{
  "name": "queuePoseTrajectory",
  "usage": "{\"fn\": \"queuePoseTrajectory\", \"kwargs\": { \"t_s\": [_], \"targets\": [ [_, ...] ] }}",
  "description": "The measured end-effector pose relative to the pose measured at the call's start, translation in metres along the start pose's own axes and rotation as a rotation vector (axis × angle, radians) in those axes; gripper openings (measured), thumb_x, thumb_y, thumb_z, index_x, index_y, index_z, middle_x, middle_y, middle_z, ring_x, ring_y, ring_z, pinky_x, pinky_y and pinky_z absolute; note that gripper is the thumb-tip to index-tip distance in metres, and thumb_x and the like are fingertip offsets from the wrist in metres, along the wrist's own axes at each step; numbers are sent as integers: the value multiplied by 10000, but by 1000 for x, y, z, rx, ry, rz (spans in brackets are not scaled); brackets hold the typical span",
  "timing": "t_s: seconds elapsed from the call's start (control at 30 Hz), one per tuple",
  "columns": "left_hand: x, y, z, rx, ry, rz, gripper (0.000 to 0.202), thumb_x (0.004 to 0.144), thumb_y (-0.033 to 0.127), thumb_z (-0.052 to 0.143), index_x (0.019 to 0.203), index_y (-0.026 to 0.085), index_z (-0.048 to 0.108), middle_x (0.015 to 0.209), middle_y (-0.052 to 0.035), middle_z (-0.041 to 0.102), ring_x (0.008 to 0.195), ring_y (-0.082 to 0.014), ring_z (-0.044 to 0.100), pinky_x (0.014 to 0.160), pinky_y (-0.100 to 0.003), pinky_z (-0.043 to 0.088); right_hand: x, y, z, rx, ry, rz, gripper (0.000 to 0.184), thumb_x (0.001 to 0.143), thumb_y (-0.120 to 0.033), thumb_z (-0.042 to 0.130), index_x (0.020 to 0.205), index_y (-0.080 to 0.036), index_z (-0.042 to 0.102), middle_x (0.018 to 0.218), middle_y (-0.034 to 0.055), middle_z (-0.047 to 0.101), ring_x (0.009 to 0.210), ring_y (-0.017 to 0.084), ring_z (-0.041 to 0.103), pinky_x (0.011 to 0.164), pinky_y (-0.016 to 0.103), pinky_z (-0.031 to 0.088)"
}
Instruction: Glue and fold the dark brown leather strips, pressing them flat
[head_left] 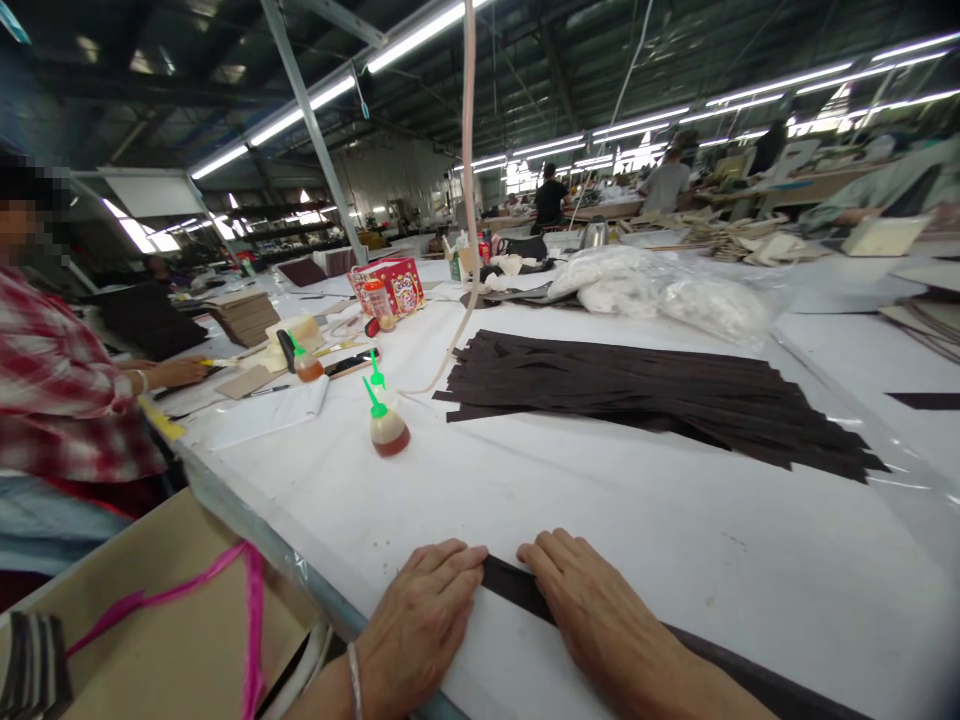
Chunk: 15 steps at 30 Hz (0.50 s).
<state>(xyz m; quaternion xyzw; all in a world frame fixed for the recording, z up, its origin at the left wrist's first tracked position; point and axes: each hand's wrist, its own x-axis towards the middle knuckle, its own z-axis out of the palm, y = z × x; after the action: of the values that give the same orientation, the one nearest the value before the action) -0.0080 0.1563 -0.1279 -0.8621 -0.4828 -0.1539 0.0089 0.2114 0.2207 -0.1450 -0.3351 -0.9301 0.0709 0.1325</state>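
Note:
My left hand [420, 625] and my right hand [592, 605] lie flat, fingers stretched out, on a long dark brown strip [514, 585] at the near edge of the white table [600, 500]. The fingertips of both hands press on the strip, a little apart from each other. The strip runs on to the right under my right forearm. Farther out lies a wide spread of several like dark strips [645, 395]. A small glue bottle with a green nozzle [386, 425] stands to the left of them.
A person in a red checked shirt [60, 390] works at the left beside a second glue bottle [306, 362], a phone and card pieces. White bags [660, 285] lie beyond the strips. A cardboard box with a pink ribbon [172, 610] stands below the table edge. Other workers stand far back.

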Motion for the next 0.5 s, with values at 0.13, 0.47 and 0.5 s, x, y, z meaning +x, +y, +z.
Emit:
{"fn": "queuePoseTrajectory", "kwargs": {
  "t_s": [0.13, 0.47, 0.5],
  "targets": [
    [6, -1, -2, -84, 5, -25, 417, 852, 41, 402, 1229, 177, 516, 1190, -75, 621, 1120, -187, 534, 984, -362, 469, -8, 6, -17, 61, -62, -71, 207, 865, 1, 504, 936, -178, 581, 920, 31, 556, 819, 195, 490, 763, 329, 394],
    [20, 4, -5, 44, -86, 30, 581, 852, 33, 438, 1379, 278, 428, 1160, -38, 617, 1027, -204, 542, 892, -381, 475, -21, 16, -21, -45, -17, -208, 147, 866, -55, 572, 958, -169, 558, 895, 16, 536, 794, 183, 478, 775, 331, 357],
    [20, 4, -5, 59, -84, 32, 582, 853, 38, 443, 1380, 283, 427, 1156, -40, 617, 1026, -205, 542, 886, -380, 474, -23, 17, -21, -47, -14, -211, 149, 865, -52, 568, 959, -168, 558, 892, 18, 534, 788, 182, 475, 771, 330, 354]
  ]
}}
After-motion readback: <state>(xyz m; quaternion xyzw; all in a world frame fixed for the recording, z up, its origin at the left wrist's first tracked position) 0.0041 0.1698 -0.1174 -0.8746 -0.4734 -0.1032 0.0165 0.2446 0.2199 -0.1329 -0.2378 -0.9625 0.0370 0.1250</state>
